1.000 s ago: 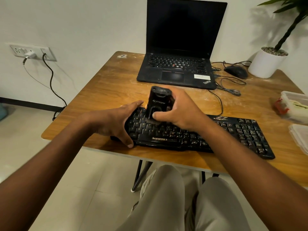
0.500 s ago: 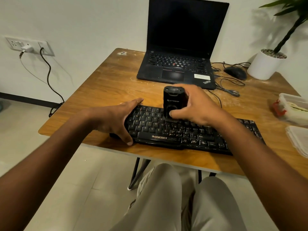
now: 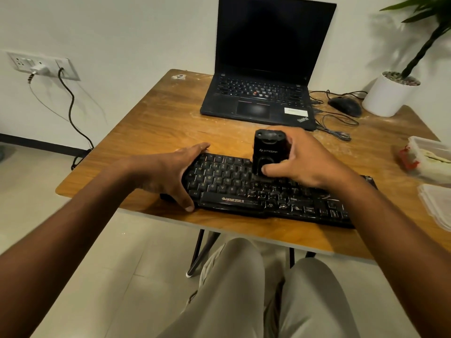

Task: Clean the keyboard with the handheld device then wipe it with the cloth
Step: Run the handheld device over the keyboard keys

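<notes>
White wall stood behind a worn wooden tabletop [image 3: 156, 123] with rounded corners, seen from the single head view.

A long black plastic keyboard [image 3: 244, 189] lay along the near edge. The left hand [image 3: 170, 172] rested on the keyboard's left end, fingers fairly straight and spread, thumb down at the front edge, steadying it. The right hand [image 3: 305, 162] wrapped its fingers and thumb round a squat black handheld device [image 3: 268, 152] that stood upright on the upper key rows near the middle.

The step in hand looked to be the device pass. Doing it well would likely mean keeping the nozzle end low against the keys, working row by row from one end to the other with overlapping strokes, and holding the keyboard pinned so it did not slide. The right portion, partly hidden under the forearm, would need its turn. No cloth could be picked out with certainty.

Counted: one keyboard, one device, one open black laptop [image 3: 263, 69] with a dark screen, one black mouse [image 3: 345, 106] with its cable, one white plant pot [image 3: 388, 96], two clear plastic containers [image 3: 429, 154] at the right edge, and one wall socket strip [image 3: 41, 67] with two plugs in it.
</notes>
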Demonstrator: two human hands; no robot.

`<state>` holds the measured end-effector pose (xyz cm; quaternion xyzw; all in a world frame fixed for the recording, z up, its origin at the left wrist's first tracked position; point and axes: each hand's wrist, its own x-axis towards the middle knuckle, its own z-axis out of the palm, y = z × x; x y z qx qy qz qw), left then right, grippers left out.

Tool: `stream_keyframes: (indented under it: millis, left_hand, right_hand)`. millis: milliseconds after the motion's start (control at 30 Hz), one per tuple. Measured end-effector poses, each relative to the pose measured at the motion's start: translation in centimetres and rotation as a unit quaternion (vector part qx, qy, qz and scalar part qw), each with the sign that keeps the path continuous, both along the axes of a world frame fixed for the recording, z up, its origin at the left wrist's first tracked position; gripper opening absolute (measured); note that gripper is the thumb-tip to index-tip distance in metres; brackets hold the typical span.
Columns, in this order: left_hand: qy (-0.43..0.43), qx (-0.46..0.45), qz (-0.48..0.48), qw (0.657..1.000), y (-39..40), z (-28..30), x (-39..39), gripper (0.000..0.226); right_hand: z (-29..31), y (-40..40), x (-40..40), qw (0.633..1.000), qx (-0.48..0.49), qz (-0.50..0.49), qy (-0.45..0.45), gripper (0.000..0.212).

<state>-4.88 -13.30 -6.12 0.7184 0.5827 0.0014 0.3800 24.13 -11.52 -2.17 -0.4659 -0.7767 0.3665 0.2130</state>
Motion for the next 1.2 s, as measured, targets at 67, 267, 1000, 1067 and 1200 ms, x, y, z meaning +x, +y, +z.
stream_keyframes:
  millis: [67, 267, 1000, 1067, 1200]
  left_hand:
    - [0.005, 0.001, 0.002, 1.000, 0.0, 0.1, 0.0, 0.153]
    - [0.005, 0.001, 0.003, 1.000, -0.1, 0.1, 0.0, 0.152]
    - [-0.001, 0.000, -0.002, 1.000, -0.1, 0.1, -0.1, 0.152]
    - [-0.004, -0.001, -0.001, 1.000, 0.0, 0.0, -0.1, 0.152]
    - [-0.001, -0.002, -0.003, 1.000, 0.1, -0.1, -0.1, 0.153]
  right_hand:
    - [-0.4, -0.4, -1.6, 0.999, 0.012, -0.011, 0.044, 0.059]
    - [-2.2, -1.0, -4.0, 0.998, 0.027, 0.026, 0.058, 0.052]
    - [-0.9, 0.1, 1.3, 1.000, -0.009, 0.004, -0.017, 0.056]
    - [-0.4, 0.2, 2.2, 1.000, 0.015, -0.021, 0.004, 0.056]
    - [-0.9, -0.8, 1.0, 0.997, -0.009, -0.005, 0.072, 0.057]
